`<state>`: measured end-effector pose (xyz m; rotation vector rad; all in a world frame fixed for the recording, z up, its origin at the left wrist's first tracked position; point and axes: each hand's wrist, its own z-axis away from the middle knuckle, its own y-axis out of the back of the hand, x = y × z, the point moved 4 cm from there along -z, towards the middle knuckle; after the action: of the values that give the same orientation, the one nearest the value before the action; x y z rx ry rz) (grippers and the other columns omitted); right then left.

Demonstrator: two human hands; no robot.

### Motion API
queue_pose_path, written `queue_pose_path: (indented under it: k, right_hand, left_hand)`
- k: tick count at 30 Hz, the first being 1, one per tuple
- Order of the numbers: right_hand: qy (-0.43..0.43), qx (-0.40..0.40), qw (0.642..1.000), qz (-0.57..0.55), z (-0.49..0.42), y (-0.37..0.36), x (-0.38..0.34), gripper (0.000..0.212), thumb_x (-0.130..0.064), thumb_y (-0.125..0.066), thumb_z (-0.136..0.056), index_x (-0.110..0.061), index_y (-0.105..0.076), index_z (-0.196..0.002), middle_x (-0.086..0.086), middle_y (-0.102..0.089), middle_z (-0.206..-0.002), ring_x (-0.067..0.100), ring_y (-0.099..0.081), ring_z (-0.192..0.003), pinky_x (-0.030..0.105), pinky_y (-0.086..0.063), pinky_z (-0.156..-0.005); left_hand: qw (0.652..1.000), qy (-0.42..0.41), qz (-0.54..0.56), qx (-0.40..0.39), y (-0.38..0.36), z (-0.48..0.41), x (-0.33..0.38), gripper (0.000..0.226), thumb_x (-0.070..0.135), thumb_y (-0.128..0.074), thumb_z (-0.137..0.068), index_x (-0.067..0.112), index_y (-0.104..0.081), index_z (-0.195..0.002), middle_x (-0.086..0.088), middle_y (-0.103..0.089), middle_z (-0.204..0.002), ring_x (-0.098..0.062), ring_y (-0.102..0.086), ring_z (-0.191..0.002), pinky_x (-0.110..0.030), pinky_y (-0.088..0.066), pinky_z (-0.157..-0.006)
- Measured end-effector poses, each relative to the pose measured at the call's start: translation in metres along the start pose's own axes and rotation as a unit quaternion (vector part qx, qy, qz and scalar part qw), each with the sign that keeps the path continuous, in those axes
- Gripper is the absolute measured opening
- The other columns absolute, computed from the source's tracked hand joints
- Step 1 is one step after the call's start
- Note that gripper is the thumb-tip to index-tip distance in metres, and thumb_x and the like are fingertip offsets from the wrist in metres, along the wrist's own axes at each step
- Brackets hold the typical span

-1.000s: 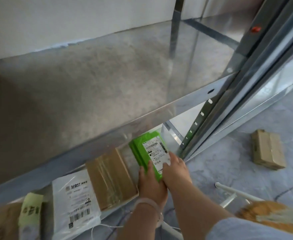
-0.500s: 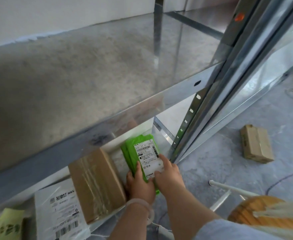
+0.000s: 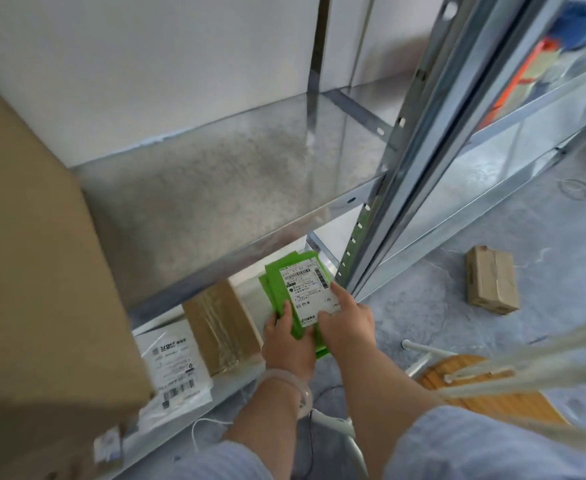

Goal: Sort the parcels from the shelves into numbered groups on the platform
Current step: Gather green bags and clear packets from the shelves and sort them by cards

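Green parcel (image 3: 275, 292): It lies at the front right corner of the bottom shelf (image 3: 248, 299), with its near end sticking out past the edge. The label faces up.
Left hand (image 3: 286, 344): Its fingers are curled round the near left edge of the parcel.
Right hand (image 3: 348, 323): It grips the right side, with one finger lying along the label.
Slip risk: The parcel looks soft and thin, and seems to be two green layers. The lower one may slide out and fall.
Bump risk: The middle shelf (image 3: 215, 202) hangs right above it. Lifting straight up could knock its metal edge.
Tight spot: The shelf post (image 3: 419, 133) stands just beside the right hand.
Neighbours: A brown taped box (image 3: 219, 327) sits just to the left, and a white bag (image 3: 174, 365) lies past that.
Up high: A big cardboard box (image 3: 35, 271) stands on the middle shelf.
Floor: A small box (image 3: 490, 285) lies well apart to the right, and a stool (image 3: 485, 389) stands near the right arm. Either could trip feet.
Platform: It is not in view.
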<state>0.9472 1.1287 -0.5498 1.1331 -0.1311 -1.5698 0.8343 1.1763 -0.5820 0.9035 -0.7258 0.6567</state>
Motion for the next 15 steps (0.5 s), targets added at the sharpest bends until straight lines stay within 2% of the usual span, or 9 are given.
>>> queue_pose_path:
  k: [2, 4, 7, 9, 11, 13, 15]
  right_hand:
    - [0.006, -0.006, 1.0, 0.004, 0.025, 0.012, -0.01, 0.064, -0.028, -0.051, -0.086, -0.047, -0.031, -0.143, 0.008, -0.042, -0.128, 0.028, -0.044, -0.12, 0.042, -0.042, -0.105]
    - [0.025, -0.019, 0.999, 0.003, 0.054, 0.022, -0.022, 0.064, -0.028, -0.052, -0.084, -0.046, -0.033, -0.142, 0.007, -0.051, -0.124, 0.028, -0.054, -0.111, 0.042, -0.05, -0.096]
    - [0.052, -0.052, 0.997, -0.022, 0.106, 0.034, -0.035, 0.066, -0.026, -0.055, -0.081, -0.048, -0.034, -0.139, 0.002, -0.059, -0.115, 0.023, -0.063, -0.095, 0.039, -0.058, -0.078]
    - [0.073, -0.072, 0.994, -0.029, 0.143, 0.039, -0.037, 0.065, -0.022, -0.057, -0.081, -0.046, -0.037, -0.138, 0.0, -0.059, -0.114, 0.02, -0.063, -0.093, 0.035, -0.058, -0.075]
    - [0.103, -0.099, 0.989, -0.032, 0.177, 0.042, -0.036, 0.066, -0.018, -0.059, -0.082, -0.042, -0.038, -0.14, -0.001, -0.059, -0.12, 0.019, -0.061, -0.097, 0.034, -0.056, -0.082]
    - [0.133, -0.141, 0.981, -0.021, 0.209, 0.041, -0.033, 0.066, -0.013, -0.058, -0.083, -0.035, -0.039, -0.142, -0.003, -0.058, -0.116, 0.015, -0.059, -0.096, 0.023, -0.053, -0.077]
    - [0.164, -0.187, 0.969, 0.007, 0.242, 0.037, -0.029, 0.065, -0.011, -0.058, -0.085, -0.031, -0.038, -0.144, 0.0, -0.06, -0.12, 0.014, -0.057, -0.098, 0.017, -0.046, -0.075]
  left_hand:
    - [0.997, 0.022, 0.07, -0.023, 0.015, 0.018, 0.008, 0.065, 0.023, -0.072, -0.078, 0.018, -0.049, -0.139, -0.004, -0.043, -0.136, -0.025, -0.053, -0.12, -0.044, -0.048, -0.1]
    - [0.996, 0.011, 0.09, -0.025, 0.038, 0.043, 0.019, 0.065, 0.029, -0.072, -0.073, 0.019, -0.054, -0.134, -0.003, -0.05, -0.131, -0.023, -0.058, -0.116, -0.042, -0.051, -0.097]
    - [0.997, -0.005, 0.072, -0.006, 0.079, 0.091, 0.032, 0.063, 0.021, -0.074, -0.079, 0.015, -0.052, -0.137, -0.002, -0.05, -0.131, -0.018, -0.054, -0.118, -0.036, -0.044, -0.105]
    - [0.998, -0.013, 0.06, 0.003, 0.103, 0.127, 0.035, 0.066, 0.019, -0.076, -0.077, 0.015, -0.05, -0.138, -0.003, -0.048, -0.132, -0.019, -0.051, -0.122, -0.035, -0.042, -0.107]
    - [0.999, -0.007, 0.038, 0.019, 0.123, 0.161, 0.032, 0.074, 0.025, -0.076, -0.071, 0.016, -0.049, -0.139, -0.007, -0.048, -0.133, -0.022, -0.05, -0.123, -0.038, -0.04, -0.108]
    - [0.999, 0.024, 0.03, 0.032, 0.141, 0.196, 0.021, 0.077, 0.024, -0.075, -0.072, 0.019, -0.044, -0.142, -0.01, -0.047, -0.131, -0.024, -0.048, -0.124, -0.038, -0.038, -0.109]
    - [0.998, 0.053, 0.028, 0.037, 0.158, 0.237, 0.011, 0.075, 0.024, -0.072, -0.075, 0.029, -0.039, -0.143, -0.006, -0.051, -0.13, -0.021, -0.049, -0.124, -0.032, -0.038, -0.107]
